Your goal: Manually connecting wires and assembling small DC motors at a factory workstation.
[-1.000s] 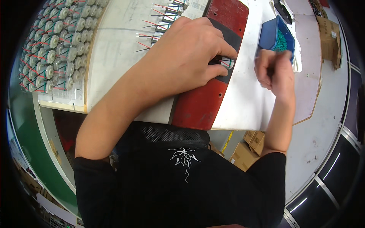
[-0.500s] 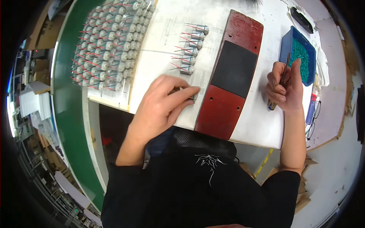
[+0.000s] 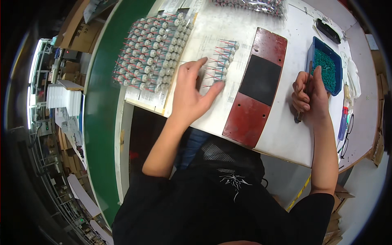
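Note:
My left hand (image 3: 191, 92) is over the table with its thumb and forefinger spread wide, holding nothing. Its thumb tip is at the near end of a row of small metal motors (image 3: 223, 70), whose red and blue wires point left toward my fingers. My right hand (image 3: 310, 96) is closed around what looks like a screwdriver (image 3: 298, 117). The handle end sticks out below the fist, and most of the tool is hidden by my fingers. Between the hands lies a dark red board (image 3: 245, 122) with a black pad (image 3: 260, 79) across its middle.
A plastic-wrapped block of many wired motors (image 3: 151, 53) stands at the left; another pack (image 3: 255, 6) lies at the far edge. Right of my right hand sit a blue bin (image 3: 339, 81) of small green pieces, a red-and-blue tool (image 3: 343, 122), glasses (image 3: 348, 136) and a black case (image 3: 328, 31).
My left hand has gone from a pinch below the row to spread fingers beside it. The row has gained a motor at its near end. The whole view has shifted.

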{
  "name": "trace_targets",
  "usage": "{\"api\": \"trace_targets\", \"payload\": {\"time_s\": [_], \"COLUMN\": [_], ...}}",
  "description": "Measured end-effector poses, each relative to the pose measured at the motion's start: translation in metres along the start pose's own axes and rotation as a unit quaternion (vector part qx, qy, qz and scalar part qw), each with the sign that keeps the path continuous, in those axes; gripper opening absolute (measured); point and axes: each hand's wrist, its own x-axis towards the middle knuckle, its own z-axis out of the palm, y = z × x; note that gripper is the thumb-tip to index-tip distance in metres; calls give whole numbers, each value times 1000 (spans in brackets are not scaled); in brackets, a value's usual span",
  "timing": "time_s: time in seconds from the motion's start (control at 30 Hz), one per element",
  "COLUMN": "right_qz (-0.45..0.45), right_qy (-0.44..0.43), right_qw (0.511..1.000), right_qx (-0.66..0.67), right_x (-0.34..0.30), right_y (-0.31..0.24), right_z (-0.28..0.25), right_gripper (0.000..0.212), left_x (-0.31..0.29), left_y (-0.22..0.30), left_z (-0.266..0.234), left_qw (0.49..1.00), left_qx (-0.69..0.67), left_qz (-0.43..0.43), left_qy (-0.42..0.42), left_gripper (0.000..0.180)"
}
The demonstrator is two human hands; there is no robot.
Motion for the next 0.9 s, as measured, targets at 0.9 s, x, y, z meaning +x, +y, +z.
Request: {"api": "trace_targets", "payload": {"time_s": [0.9], "right_qz": [3], "right_qy": [25], "right_qw": [1000], "right_qx": [-12], "right_x": [-1], "right_y": [1], "right_z": [4], "right_gripper": [62], "left_x": [44], "left_y": [-10], "left_z": [43], "left_qw": [997], "left_qx": [34], "left_qz": [-44], "left_qy": [53], "left_gripper": [26]}}
